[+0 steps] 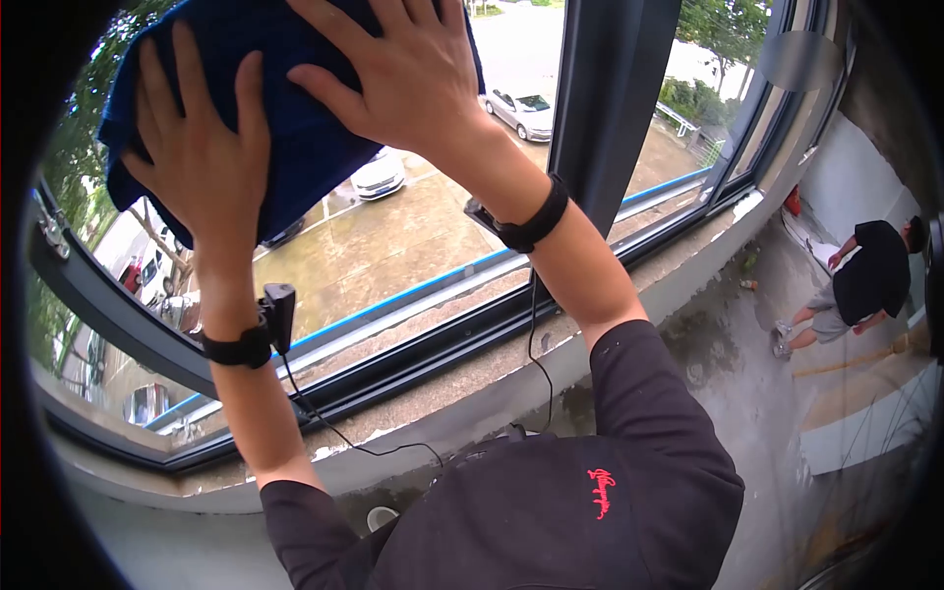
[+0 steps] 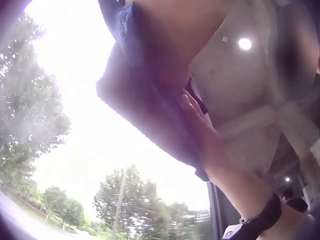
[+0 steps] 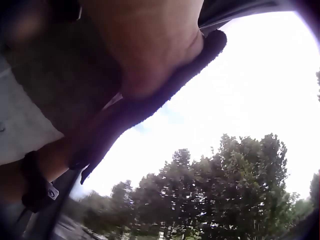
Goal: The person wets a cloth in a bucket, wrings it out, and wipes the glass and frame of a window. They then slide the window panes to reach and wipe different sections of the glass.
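Note:
A dark blue cloth is spread out against the window glass in the upper part of the head view. Both hands lie on it with fingers extended: the left hand on its left part, the right hand higher up and to the right. In the left wrist view, the fuzzy edge of the cloth stands out against bright sky. The right wrist view has the cloth under the right hand, with its palm side hidden.
A dark window frame rises right of the hands, above a rough sill. Thin cables run from the wrist cameras. Another person stands at the right, and a white container sits below the sill. Parked cars show outside.

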Available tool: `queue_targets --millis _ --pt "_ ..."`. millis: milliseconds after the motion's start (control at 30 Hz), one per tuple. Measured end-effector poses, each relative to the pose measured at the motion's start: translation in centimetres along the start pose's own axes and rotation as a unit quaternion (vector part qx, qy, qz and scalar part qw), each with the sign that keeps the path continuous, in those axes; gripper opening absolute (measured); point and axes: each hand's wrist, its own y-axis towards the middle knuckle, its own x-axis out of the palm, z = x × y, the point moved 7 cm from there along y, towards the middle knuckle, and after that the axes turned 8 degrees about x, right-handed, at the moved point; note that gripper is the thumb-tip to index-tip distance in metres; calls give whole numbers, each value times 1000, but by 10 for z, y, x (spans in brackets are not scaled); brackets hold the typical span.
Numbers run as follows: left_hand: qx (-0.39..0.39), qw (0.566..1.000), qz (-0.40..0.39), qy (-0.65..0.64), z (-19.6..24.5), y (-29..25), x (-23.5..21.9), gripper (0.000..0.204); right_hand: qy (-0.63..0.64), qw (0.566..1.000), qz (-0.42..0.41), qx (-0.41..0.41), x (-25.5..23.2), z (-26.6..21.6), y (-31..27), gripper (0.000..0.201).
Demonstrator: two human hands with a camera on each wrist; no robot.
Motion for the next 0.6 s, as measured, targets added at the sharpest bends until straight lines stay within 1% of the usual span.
queue_targets --millis 67,100,133,200,267,400,467,533,567,600 --pt "-5 1000 4 -3 8 -13 -3 66 -30 998 -9 47 9 8 -22 57" --pt "-24 1000 -16 -13 14 -24 -6 67 -44 997 -28 52 15 7 -33 59" --pt "-43 998 -35 -23 22 -37 -9 68 -42 998 -25 50 12 2 -46 59" --pt "-78 991 -106 -33 41 -68 -14 70 -51 989 -83 109 8 -3 -78 60" --pt "-98 983 -149 -52 60 -106 -15 71 -80 981 -112 138 5 -8 -121 60" --pt "-95 967 -219 -92 109 -193 -17 70 -106 962 -144 208 -5 -12 -225 58" --pt "-84 953 -266 -118 133 -240 -20 68 -87 947 -189 246 -11 -12 -284 55" --pt "-82 936 -305 -158 158 -283 -27 66 -87 948 -171 253 -24 -13 -333 55" --pt "-79 941 -291 -154 168 -290 -34 60 -84 949 -169 251 -31 -12 -347 55" --pt "-86 935 -301 -163 174 -289 -38 61 -71 948 -185 250 -36 -10 -351 54"
